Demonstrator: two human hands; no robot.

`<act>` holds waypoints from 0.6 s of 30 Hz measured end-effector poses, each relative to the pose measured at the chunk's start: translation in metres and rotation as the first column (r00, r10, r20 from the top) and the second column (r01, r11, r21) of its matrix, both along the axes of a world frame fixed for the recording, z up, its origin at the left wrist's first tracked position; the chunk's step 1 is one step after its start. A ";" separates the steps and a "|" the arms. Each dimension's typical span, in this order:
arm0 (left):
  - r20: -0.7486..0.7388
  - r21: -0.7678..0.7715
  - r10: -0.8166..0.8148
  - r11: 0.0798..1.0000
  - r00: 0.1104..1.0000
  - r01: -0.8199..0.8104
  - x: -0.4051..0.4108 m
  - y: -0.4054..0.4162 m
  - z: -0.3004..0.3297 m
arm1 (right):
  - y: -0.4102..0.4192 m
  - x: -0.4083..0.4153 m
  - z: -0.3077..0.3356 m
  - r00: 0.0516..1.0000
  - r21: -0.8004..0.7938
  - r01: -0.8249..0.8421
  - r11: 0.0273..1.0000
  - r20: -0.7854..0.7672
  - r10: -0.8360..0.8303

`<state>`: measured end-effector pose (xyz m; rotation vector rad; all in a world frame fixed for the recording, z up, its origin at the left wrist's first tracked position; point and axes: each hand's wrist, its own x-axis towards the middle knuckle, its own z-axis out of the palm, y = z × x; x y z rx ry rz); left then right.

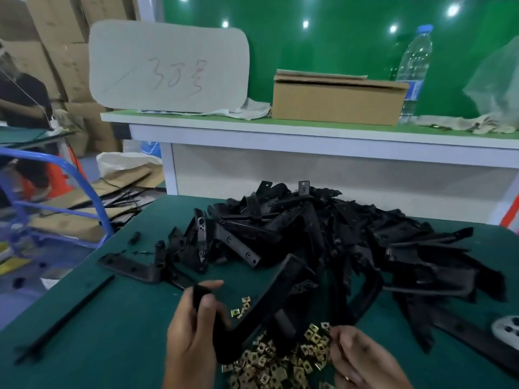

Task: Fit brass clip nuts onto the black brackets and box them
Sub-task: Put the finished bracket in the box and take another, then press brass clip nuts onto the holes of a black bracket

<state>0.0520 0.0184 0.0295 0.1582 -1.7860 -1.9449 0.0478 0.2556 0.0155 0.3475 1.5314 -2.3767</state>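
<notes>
Left hand (193,327): fingers closed round one end of an L-shaped black bracket (269,301), held just above the green table (112,318). Right hand (362,360) pinches at the brass clip nuts (280,357) heaped beneath; whether it holds one is unclear. Bracket pile (323,234) behind.

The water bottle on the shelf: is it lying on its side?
No. The water bottle stands upright with its blue cap on top, just right of the cardboard box on the shelf.

Head camera looks down, seemingly close, over the table (118,327).
</notes>
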 end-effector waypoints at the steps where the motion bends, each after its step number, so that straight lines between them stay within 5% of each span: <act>1: 0.047 0.045 -0.092 0.995 0.995 0.090 0.000 0.003 -0.002 | -0.003 0.002 0.000 1.000 -0.043 -0.010 0.999 -0.022 0.009; 4: 0.141 0.256 -0.366 0.911 0.920 0.323 0.001 0.012 -0.004 | -0.007 0.008 0.005 0.998 -0.170 0.015 0.985 -0.060 -0.026; 6: 0.144 0.380 -0.482 0.833 0.864 0.401 0.000 0.017 -0.008 | -0.008 0.010 0.005 0.995 -0.078 0.009 0.997 -0.098 -0.016; 10: 0.091 0.256 -0.668 0.732 0.739 0.631 0.006 0.019 -0.018 | -0.007 0.009 0.006 0.981 -0.070 0.043 0.997 -0.187 -0.056; 13: 0.091 0.244 -0.710 0.695 0.698 0.676 0.006 0.020 -0.024 | -0.012 0.018 0.006 0.982 -0.034 -0.004 0.999 -0.191 -0.003; 18: -0.020 0.635 -0.780 0.473 0.626 0.610 0.000 0.023 -0.027 | -0.016 0.021 0.006 0.988 -0.088 -0.032 0.996 -0.151 0.018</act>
